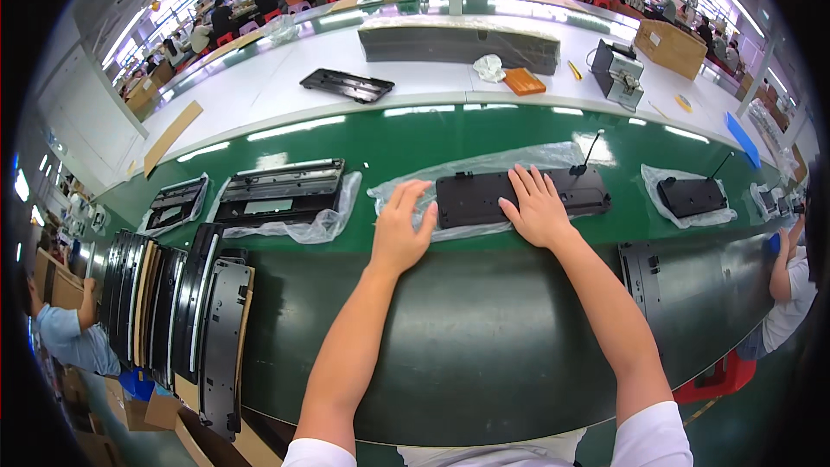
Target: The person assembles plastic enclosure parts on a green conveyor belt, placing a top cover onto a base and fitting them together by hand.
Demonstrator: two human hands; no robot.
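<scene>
A long black plastic housing [471,199] with a thin upright antenna at its right end lies flat on a clear plastic bag [510,158] on the green surface. My right hand [538,212] rests on top of the housing near its middle, palm down with the fingers stretched out. Just off the housing's left end is my left hand [401,229], thumb apart from the fingers, over the bag's edge. It holds nothing. Whether its fingertips touch the plastic I cannot tell.
More black housings on plastic bags lie left [281,190] and right [692,196] along the green strip. A stack of black panels [226,337] stands at my left. One panel [640,281] lies right of my forearm. Co-workers sit at both sides. A wrapped long block [458,45] lies beyond.
</scene>
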